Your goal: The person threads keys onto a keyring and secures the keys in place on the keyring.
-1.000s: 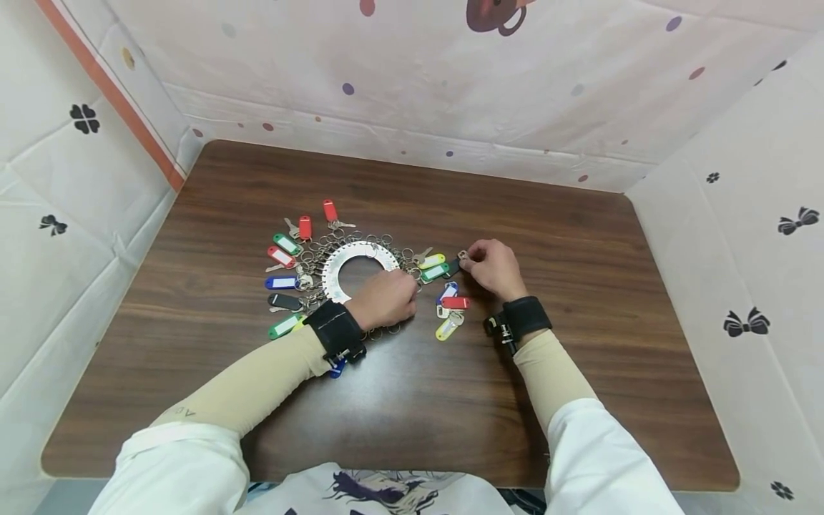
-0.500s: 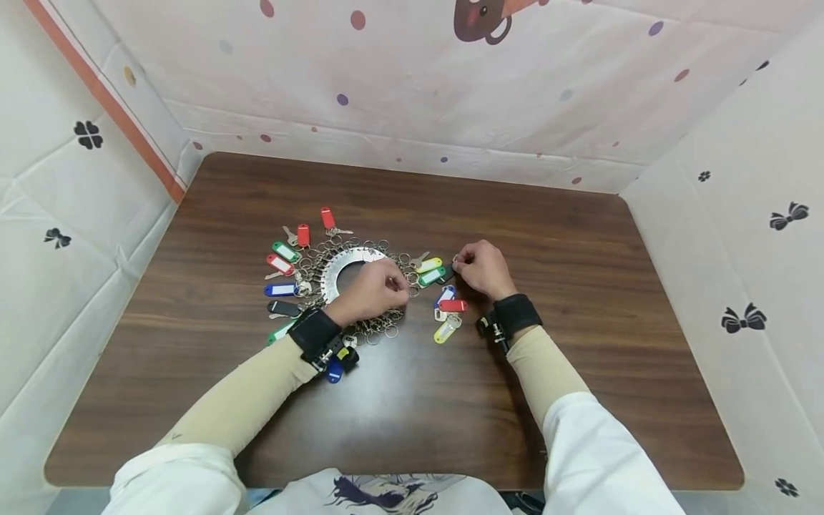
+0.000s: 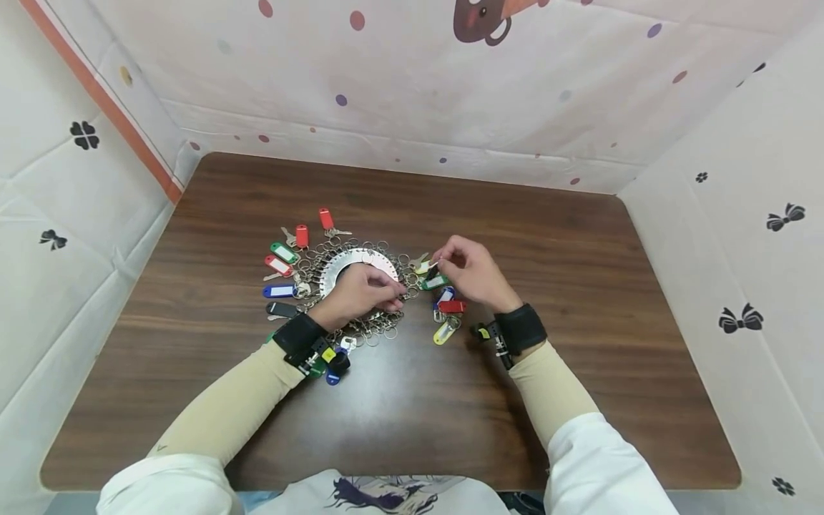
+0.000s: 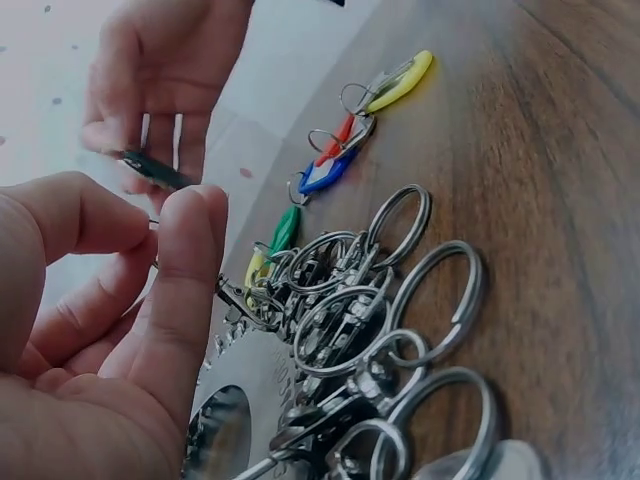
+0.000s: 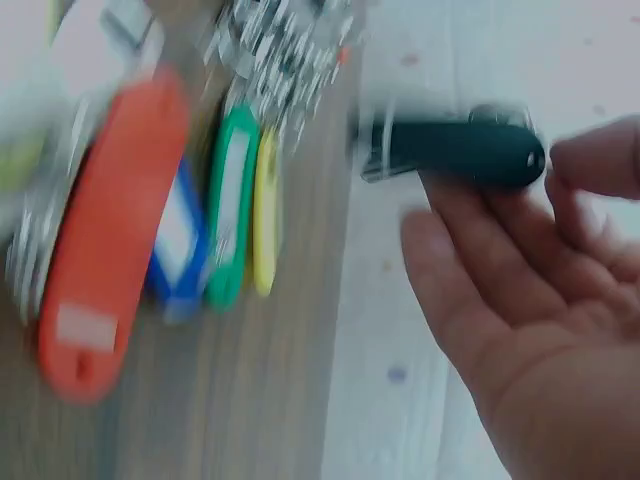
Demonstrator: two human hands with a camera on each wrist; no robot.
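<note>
1. Right hand (image 3: 475, 272) clamped on the dark tag (image 5: 445, 152), up above the bench (image 3: 618, 357), well inside its right edge!
2. Slim thing, rounded end, small hole showing.
3. Left hand (image 3: 360, 293) pinching a thin metal bit (image 4: 153, 223).

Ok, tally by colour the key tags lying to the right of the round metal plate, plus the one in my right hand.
Yellow tags: 2
Green tag: 1
Blue tag: 1
Red tag: 1
Dark tag in your right hand: 1
Total: 6
</note>
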